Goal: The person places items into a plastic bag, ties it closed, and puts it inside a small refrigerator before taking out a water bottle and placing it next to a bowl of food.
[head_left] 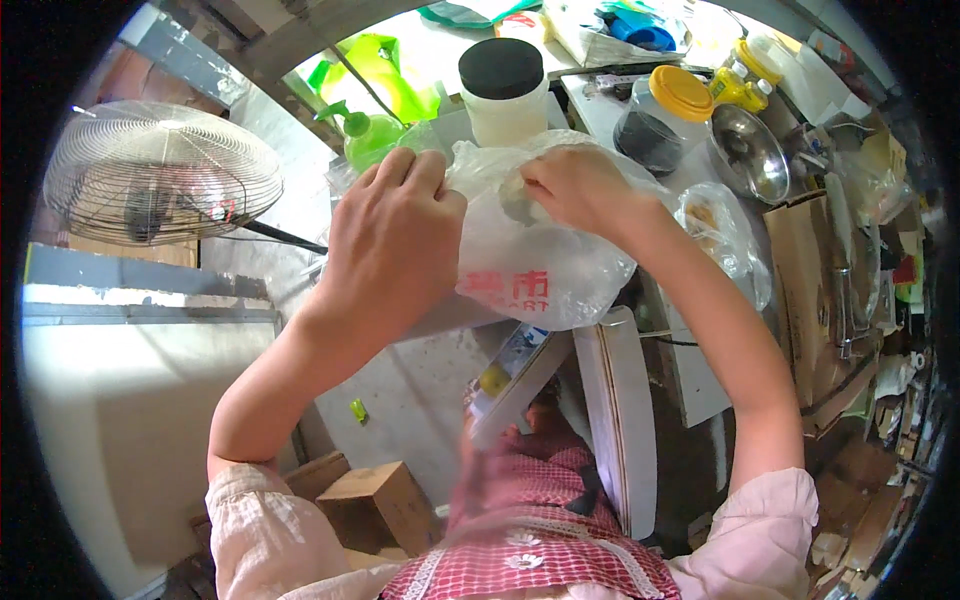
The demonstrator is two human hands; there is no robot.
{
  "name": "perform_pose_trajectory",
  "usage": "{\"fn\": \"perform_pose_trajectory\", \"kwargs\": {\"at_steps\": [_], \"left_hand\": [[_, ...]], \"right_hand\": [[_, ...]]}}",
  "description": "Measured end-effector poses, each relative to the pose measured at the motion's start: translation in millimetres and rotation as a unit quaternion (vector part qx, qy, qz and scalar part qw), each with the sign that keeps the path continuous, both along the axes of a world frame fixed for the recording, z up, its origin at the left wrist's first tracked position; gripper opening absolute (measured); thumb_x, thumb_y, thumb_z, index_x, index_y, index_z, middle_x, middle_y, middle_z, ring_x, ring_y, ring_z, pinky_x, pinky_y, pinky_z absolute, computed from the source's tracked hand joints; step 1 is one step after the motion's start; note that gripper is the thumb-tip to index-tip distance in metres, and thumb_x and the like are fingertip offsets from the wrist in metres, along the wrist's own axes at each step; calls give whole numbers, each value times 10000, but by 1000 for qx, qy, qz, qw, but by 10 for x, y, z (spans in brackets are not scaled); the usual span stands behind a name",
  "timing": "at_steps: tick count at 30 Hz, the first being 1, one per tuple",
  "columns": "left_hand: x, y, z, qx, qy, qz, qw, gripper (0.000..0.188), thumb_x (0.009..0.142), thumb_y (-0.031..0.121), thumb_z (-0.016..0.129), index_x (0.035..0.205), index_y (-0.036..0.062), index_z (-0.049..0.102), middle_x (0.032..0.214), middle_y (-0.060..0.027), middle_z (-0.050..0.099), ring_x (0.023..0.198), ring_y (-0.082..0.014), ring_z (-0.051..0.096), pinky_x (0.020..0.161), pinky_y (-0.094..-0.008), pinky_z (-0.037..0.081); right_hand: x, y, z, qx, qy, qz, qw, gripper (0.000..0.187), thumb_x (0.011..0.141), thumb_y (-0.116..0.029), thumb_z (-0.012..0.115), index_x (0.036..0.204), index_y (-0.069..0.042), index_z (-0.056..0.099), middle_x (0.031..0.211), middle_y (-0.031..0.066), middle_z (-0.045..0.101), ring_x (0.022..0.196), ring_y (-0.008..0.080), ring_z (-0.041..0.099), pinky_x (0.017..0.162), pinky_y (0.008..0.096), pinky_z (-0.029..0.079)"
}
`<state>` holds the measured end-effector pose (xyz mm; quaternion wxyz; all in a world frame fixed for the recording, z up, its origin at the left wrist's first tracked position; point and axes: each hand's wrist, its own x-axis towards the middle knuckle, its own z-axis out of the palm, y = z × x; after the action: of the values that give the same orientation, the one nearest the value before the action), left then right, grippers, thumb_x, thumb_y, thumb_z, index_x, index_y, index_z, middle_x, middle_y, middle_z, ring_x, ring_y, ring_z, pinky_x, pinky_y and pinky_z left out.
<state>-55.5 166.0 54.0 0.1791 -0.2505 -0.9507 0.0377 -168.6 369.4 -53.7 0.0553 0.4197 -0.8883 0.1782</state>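
Observation:
A thin translucent plastic bag (590,285) with red print hangs over the near edge of the work table, between my hands. My left hand (400,225) is closed at the bag's left side, its fingers curled down and away, so what they pinch is partly hidden. At the bag's upper right, my right hand (582,190) is closed with its fingertips on the crumpled plastic. A small pale lump shows under those fingertips; I cannot tell what it is. Just behind the bag stands a white jar (505,105) with a black lid.
A green spray bottle (370,135) stands behind my left hand. To the right are a yellow-lidded jar (665,115), a metal bowl (750,155) and another plastic bag (725,235). A wire-cage fan (160,175) is at left. Below lies an open cardboard box (375,500).

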Motion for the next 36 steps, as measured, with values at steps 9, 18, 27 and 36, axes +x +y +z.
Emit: {"fn": "perform_pose_trajectory", "kwargs": {"at_steps": [9,18,27,36], "left_hand": [[-19,-53,-8,28,-5,8,1000,35,707,75,606,704,40,609,855,-86,559,868,-254,567,764,-374,504],[-46,-85,-33,74,-12,29,997,53,753,85,619,721,45,628,862,-86,569,864,-264,579,747,-391,513],[-157,-211,-26,70,-44,15,996,86,782,135,670,738,61,664,810,-64,579,825,-251,609,686,-392,521],[-238,-229,-8,58,-84,17,995,114,787,135,620,760,56,698,828,-75,624,868,-253,632,710,-396,533]], "right_hand": [[98,-9,29,63,-128,-90,986,192,818,-204,606,903,-57,696,876,171,692,878,358,668,756,463,521],[181,-346,-72,29,-175,-205,963,352,814,-307,679,1021,-22,691,1007,200,693,994,363,661,860,470,515],[211,-393,-157,55,-90,-166,980,239,802,-230,657,898,-13,689,935,214,700,891,366,687,809,472,535],[252,-209,158,114,-76,-90,986,163,805,-169,611,819,-27,688,852,201,700,818,364,692,741,462,541]]}}
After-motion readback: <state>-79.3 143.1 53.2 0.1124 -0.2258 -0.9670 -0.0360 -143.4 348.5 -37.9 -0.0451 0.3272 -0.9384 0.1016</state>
